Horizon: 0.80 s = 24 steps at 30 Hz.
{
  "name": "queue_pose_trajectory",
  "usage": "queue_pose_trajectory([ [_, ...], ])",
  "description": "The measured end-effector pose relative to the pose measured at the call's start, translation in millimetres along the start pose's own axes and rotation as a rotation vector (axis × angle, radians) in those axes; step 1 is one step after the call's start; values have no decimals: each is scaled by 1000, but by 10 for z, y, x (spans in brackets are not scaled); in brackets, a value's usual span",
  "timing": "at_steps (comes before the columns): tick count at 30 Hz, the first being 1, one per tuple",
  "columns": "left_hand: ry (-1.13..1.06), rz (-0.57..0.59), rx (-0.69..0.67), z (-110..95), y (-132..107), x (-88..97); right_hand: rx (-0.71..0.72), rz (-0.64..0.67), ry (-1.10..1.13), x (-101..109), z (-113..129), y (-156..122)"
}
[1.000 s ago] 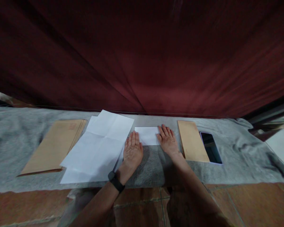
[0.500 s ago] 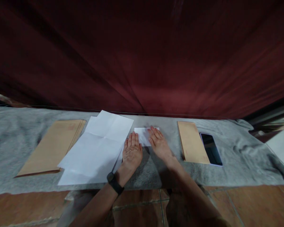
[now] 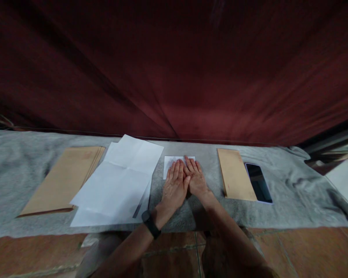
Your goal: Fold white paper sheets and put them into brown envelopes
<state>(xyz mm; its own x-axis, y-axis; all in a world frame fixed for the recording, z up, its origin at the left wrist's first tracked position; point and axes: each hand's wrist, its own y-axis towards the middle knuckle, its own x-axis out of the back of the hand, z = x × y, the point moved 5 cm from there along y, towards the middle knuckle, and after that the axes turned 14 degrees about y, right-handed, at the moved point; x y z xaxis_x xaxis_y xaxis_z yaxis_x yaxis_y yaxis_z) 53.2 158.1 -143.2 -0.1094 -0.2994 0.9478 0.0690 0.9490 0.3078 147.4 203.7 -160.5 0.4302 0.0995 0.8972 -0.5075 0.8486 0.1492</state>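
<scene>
Both my hands lie flat on a small folded sheet of white paper (image 3: 168,162) on the grey cloth. My left hand (image 3: 174,185), with a dark watch on its wrist, presses on the paper with fingers stretched out. Beside it, touching it, my right hand (image 3: 195,177) rests palm down on the paper's right part, its fingers slightly spread. Only the paper's left side and top edge show; the hands hide the rest. Left of my hands, large creased white sheets (image 3: 116,181) overlap one another.
A stack of brown envelopes (image 3: 60,177) lies at the far left. Right of my hands are more brown envelopes (image 3: 234,173), partly over a phone (image 3: 259,183). The grey cloth (image 3: 295,185) stretches across, with a dark red curtain (image 3: 174,77) behind it. A white sheet (image 3: 346,181) shows at the right.
My left hand has moved right, from the folded paper's left edge onto the paper and against my right hand. My right hand has shifted slightly to the right.
</scene>
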Motion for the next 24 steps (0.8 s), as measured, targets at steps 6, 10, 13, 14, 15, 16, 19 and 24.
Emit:
queue_pose_trajectory([
  [6, 17, 10, 60, -39, -52, -151, -46, -72, -4, 48, -95, 5],
  [10, 60, -5, 91, -21, -89, -163, -72, -118, -10, 83, -163, 22],
  [13, 90, -11, 112, 20, -112, -143, -88, -135, -23, 107, -195, 21],
  [14, 100, -7, 113, 37, -120, -136, -94, -137, -27, 115, -204, 20],
  [15, 109, -1, 116, 56, -127, -131, -101, -137, -31, 122, -214, 19],
  [16, 118, 3, 120, 76, -136, -125, -110, -137, -37, 130, -226, 18],
  [19, 134, 4, 142, 132, -167, -106, -141, -126, -50, 144, -274, 16],
  [24, 145, -11, 165, 185, -194, -53, -191, -122, -69, 157, -353, 6],
])
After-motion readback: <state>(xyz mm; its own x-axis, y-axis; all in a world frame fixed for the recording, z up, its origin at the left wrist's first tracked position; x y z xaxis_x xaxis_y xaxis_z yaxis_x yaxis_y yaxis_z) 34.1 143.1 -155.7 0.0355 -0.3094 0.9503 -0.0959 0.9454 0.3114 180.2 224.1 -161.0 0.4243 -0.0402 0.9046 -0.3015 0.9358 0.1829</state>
